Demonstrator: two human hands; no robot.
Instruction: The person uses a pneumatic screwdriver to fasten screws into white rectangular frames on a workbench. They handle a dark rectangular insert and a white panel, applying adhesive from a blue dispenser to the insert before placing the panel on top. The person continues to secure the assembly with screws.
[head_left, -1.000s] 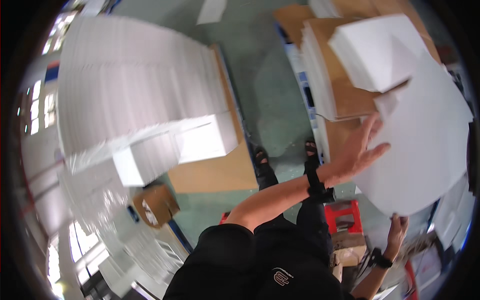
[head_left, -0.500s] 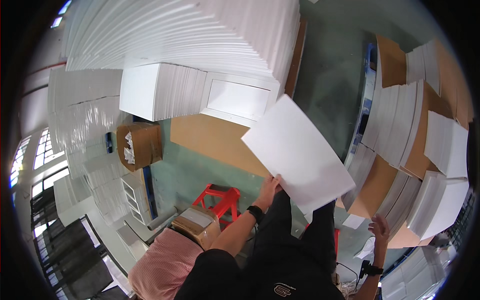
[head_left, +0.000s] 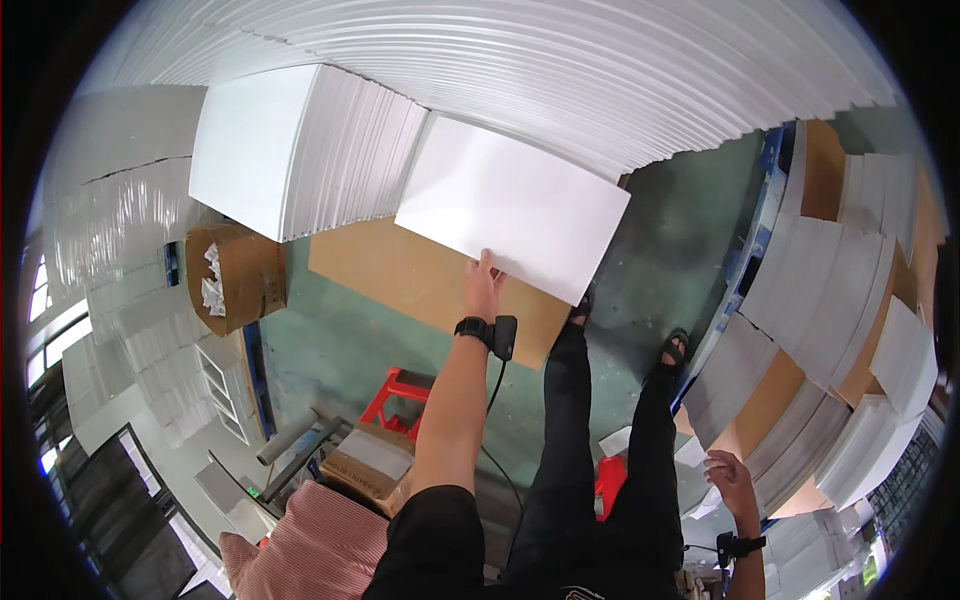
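My left hand (head_left: 484,285) grips the near edge of a white rectangular panel (head_left: 515,200), with a finger showing on its upper face. The panel lies at the right end of a row of upright white panels (head_left: 355,150); whether it rests fully on what is beneath it is hidden. Behind it rises a tall stack of white panels (head_left: 560,70). My right hand (head_left: 732,475) hangs apart at the lower right, its fingers loosely curled and separate, with nothing in it. Stacked grey-white boards (head_left: 790,300) stand nearest to it.
A brown cardboard sheet (head_left: 400,280) lies under the row of panels. An open cardboard box (head_left: 245,275) stands to the left. Nearer me are a red stool (head_left: 395,395), a taped carton (head_left: 370,462) and a striped cloth (head_left: 315,545). A blue pallet (head_left: 765,220) edges the right-hand stacks.
The panel has moved away from my body to the row of panels, with my left hand still on it. My view has shifted, and my right hand stays low at the right.
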